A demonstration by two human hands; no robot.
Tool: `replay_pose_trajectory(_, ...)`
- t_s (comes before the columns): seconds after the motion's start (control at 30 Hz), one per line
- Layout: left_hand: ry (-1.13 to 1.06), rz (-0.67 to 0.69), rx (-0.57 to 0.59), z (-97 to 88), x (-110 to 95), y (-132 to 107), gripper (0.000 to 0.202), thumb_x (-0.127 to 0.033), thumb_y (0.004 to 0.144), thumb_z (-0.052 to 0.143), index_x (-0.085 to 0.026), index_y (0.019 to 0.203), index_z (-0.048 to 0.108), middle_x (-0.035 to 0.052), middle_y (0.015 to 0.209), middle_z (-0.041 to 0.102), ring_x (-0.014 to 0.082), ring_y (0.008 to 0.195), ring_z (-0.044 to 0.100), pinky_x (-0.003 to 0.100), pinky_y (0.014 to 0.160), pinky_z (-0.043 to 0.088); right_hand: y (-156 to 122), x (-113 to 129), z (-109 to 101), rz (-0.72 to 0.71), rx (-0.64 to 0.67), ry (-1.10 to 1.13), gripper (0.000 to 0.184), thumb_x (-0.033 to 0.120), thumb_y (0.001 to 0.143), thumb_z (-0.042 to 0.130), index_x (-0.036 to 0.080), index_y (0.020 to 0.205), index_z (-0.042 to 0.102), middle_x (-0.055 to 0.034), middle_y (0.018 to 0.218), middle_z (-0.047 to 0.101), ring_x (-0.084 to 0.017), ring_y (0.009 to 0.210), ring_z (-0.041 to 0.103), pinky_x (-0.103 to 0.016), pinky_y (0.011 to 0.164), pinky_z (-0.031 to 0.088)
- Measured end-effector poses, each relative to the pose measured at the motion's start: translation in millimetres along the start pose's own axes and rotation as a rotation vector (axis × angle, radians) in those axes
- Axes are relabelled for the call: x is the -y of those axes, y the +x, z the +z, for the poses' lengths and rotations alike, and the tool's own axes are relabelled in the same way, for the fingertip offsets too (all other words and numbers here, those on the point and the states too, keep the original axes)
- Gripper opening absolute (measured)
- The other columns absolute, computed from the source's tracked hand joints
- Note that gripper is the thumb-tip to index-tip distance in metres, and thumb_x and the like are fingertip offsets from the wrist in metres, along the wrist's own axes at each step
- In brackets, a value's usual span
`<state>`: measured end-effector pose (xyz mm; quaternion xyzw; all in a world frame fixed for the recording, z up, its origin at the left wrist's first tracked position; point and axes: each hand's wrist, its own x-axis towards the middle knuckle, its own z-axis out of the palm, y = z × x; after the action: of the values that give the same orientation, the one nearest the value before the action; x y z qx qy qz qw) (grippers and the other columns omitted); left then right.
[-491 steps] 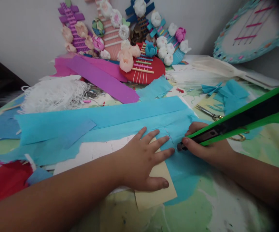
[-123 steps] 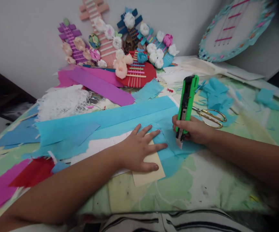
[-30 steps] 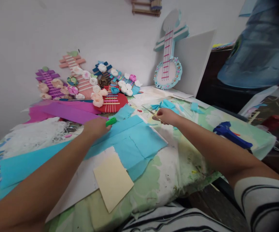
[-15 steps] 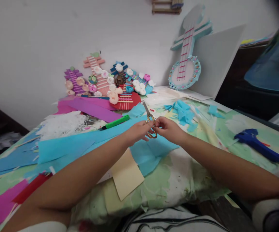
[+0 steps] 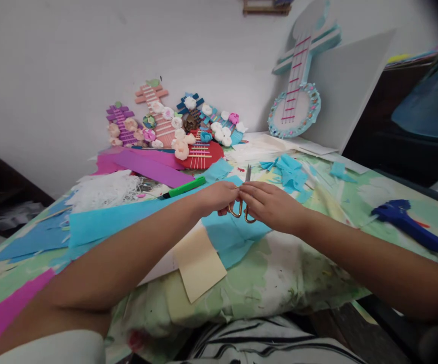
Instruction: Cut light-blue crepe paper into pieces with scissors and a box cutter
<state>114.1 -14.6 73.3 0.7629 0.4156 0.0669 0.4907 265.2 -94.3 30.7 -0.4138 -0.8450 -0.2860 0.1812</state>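
Gold-handled scissors point(image 5: 248, 173) are held between my two hands over the table, blades pointing away from me. My left hand point(image 5: 219, 197) is closed, with its fingers curled at the left handle loop. From the other side, my right hand point(image 5: 274, 206) lies across the pivot area, fingers pressed together and covering part of the scissors. Both loops show below the fingers. Light-blue crepe paper point(image 5: 228, 237) spreads beneath the hands, and a cream paper square point(image 5: 201, 265) lies nearer to me. A green marker point(image 5: 184, 187) rests just beyond my left wrist.
Decorated guitar-shaped crafts, including a red one point(image 5: 204, 153), stand near the wall. A larger pale-blue guitar point(image 5: 295, 106) leans at the back right. A blue glue gun point(image 5: 412, 225) lies right. White shreds point(image 5: 105, 189) and purple paper point(image 5: 154, 167) are left.
The scissors have turned from slanting left to pointing almost straight ahead. My right hand has gone from a pinch beside them to lying over them. The view has shifted slightly.
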Motion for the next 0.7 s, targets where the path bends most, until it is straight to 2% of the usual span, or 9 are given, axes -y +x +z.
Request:
replay_pose_trajectory(0.1, 0.047, 0.043, 0.084, -3.2, -8, -4, 0.029, -0.026, 0.088, 0.04, -0.014, 0.063, 0.044, -0.0062, 0.048, 0.037, 0.0039, 0.035, 0.033, 0.017, 0.036, 0.03, 9, -3, -8, -0.075, -0.026, -0.113, 0.037, 0.038, 0.08, 0.045, 0.009, 0.099, 0.057, -0.0175, 0.097, 0.058, -0.026, 0.094, 0.051, -0.042, 0.08, 0.044)
replay_pose_trajectory(0.2, 0.092, 0.093, 0.109, -8.5, -14, -2, 0.034, -0.032, 0.09, 0.033, -0.016, 0.06, 0.037, -0.0062, 0.046, 0.033, 0.0043, 0.034, 0.032, 0.018, 0.038, 0.031, 16, -5, -12, -0.07, -0.083, -0.137, 0.028, 0.032, 0.079, 0.046, 0.012, 0.092, 0.059, -0.0163, 0.096, 0.057, -0.025, 0.091, 0.05, -0.042, 0.079, 0.043)
replay_pose_trajectory(0.3, 0.192, 0.144, 0.054, -13.1, -14, -1, 0.045, -0.042, 0.091, 0.014, -0.016, 0.07, 0.043, -0.0057, 0.045, 0.033, 0.0068, 0.035, 0.034, 0.02, 0.042, 0.036, 17, -8, -9, 0.002, -0.145, 0.034, 0.019, 0.024, 0.078, 0.046, 0.016, 0.089, 0.059, -0.0127, 0.099, 0.057, -0.023, 0.094, 0.05, -0.041, 0.082, 0.041)
replay_pose_trajectory(0.33, 0.244, 0.16, 0.025, -12.9, -12, -3, 0.05, -0.043, 0.091, 0.007, -0.016, 0.076, 0.046, -0.005, 0.045, 0.034, 0.008, 0.036, 0.036, 0.021, 0.043, 0.037, 17, -9, -8, 0.078, -0.161, 0.157, 0.016, 0.023, 0.077, 0.047, 0.017, 0.088, 0.059, -0.0109, 0.097, 0.058, -0.022, 0.093, 0.051, -0.041, 0.082, 0.04)
replay_pose_trajectory(0.4, 0.38, 0.197, -0.036, -7.7, -2, -14, 0.056, -0.046, 0.089, 0.004, -0.015, 0.085, 0.051, -0.0022, 0.048, 0.041, 0.0109, 0.04, 0.042, 0.025, 0.047, 0.04, 16, -12, -7, 0.362, -0.225, 0.539, 0.011, 0.023, 0.074, 0.052, 0.018, 0.083, 0.057, -0.0077, 0.087, 0.059, -0.02, 0.087, 0.053, -0.039, 0.079, 0.041)
replay_pose_trajectory(0.5, 0.648, 0.277, -0.089, 14.3, 20, -42, 0.041, -0.047, 0.083, 0.033, -0.014, 0.079, 0.057, 0.0045, 0.064, 0.054, 0.0187, 0.063, 0.054, 0.031, 0.06, 0.042, 23, -16, -10, 0.788, -0.346, 1.085, 0.013, 0.029, 0.072, 0.054, 0.019, 0.079, 0.049, -0.0011, 0.07, 0.053, -0.015, 0.067, 0.054, -0.032, 0.063, 0.044)
replay_pose_trajectory(0.57, 0.805, 0.335, -0.074, 34.3, 37, -60, 0.035, -0.045, 0.078, 0.044, -0.014, 0.08, 0.059, 0.0082, 0.075, 0.058, 0.0251, 0.076, 0.056, 0.036, 0.067, 0.043, 31, -16, -14, 0.896, -0.415, 1.388, 0.019, 0.035, 0.072, 0.056, 0.019, 0.076, 0.045, 0.0039, 0.061, 0.043, -0.009, 0.053, 0.046, -0.024, 0.052, 0.039)
replay_pose_trajectory(0.63, 0.92, 0.363, -0.057, 52.0, 51, -69, 0.031, -0.042, 0.075, 0.049, -0.013, 0.08, 0.059, 0.01, 0.078, 0.058, 0.0268, 0.077, 0.056, 0.036, 0.064, 0.044, 41, -12, -14, 0.936, -0.439, 1.679, 0.028, 0.042, 0.07, 0.059, 0.019, 0.072, 0.044, 0.0065, 0.056, 0.035, -0.005, 0.047, 0.037, -0.02, 0.046, 0.034)
replay_pose_trajectory(0.7, 1.003, 0.384, -0.055, 63.0, 61, -70, 0.023, -0.033, 0.078, 0.047, -0.014, 0.085, 0.057, 0.01, 0.08, 0.058, 0.0255, 0.076, 0.056, 0.035, 0.062, 0.045, 49, -7, -8, 0.962, -0.362, 1.902, 0.037, 0.052, 0.066, 0.06, 0.019, 0.069, 0.044, 0.0069, 0.055, 0.034, -0.005, 0.045, 0.034, -0.019, 0.044, 0.031)
